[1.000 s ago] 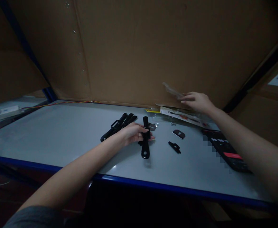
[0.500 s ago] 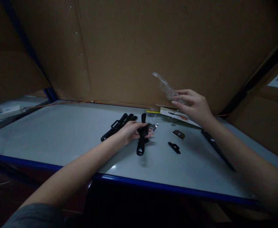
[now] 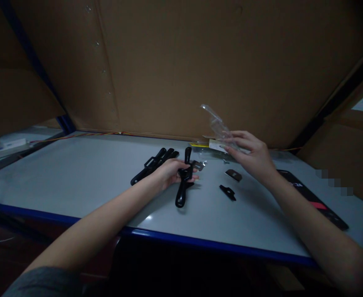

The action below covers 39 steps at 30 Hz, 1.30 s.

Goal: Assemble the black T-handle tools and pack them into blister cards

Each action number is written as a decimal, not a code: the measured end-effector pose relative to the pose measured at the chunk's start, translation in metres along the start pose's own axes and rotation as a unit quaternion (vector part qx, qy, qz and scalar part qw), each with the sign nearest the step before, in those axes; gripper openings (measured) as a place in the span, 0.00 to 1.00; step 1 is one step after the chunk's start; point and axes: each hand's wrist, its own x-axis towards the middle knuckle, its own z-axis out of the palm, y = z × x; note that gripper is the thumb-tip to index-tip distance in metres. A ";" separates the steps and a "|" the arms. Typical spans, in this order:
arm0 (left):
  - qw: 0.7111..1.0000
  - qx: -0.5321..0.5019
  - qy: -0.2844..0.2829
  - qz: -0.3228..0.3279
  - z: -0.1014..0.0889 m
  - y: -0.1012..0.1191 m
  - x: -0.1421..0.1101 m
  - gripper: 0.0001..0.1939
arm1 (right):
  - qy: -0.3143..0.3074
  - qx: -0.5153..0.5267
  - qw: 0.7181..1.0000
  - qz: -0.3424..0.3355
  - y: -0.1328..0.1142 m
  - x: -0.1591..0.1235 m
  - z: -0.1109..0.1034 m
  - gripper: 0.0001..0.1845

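My left hand (image 3: 172,171) is closed around the middle of a black spokeshave (image 3: 181,194), whose two handles point away from me and toward me. Just past its fingertips lies a metal blade (image 3: 197,166). Raised over the back of the table, my right hand (image 3: 251,152) grips a clear plastic blister shell (image 3: 217,123), tilted up to the left. Below that hand are another flat blade (image 3: 233,175) and a black cap iron (image 3: 228,192). More black spokeshaves (image 3: 150,166) lie side by side left of my left hand, partly hidden by it.
A printed card (image 3: 215,145) with yellow lies at the back near small screws (image 3: 226,161). Right of my forearm is a dark flat case (image 3: 311,198) with a red stripe. A cardboard wall (image 3: 156,74) closes the back; a blue edge (image 3: 218,244) runs along the front.
My right hand has come down slightly with the blister shell, uncovering more of the dark case. The spokeshave in my left hand has tilted a little, its near handle swinging left.
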 end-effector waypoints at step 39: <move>0.980 -0.074 -0.172 -0.064 0.004 0.009 -0.014 0.22 | -0.049 0.085 0.992 -0.085 -0.047 -0.002 0.060 0.16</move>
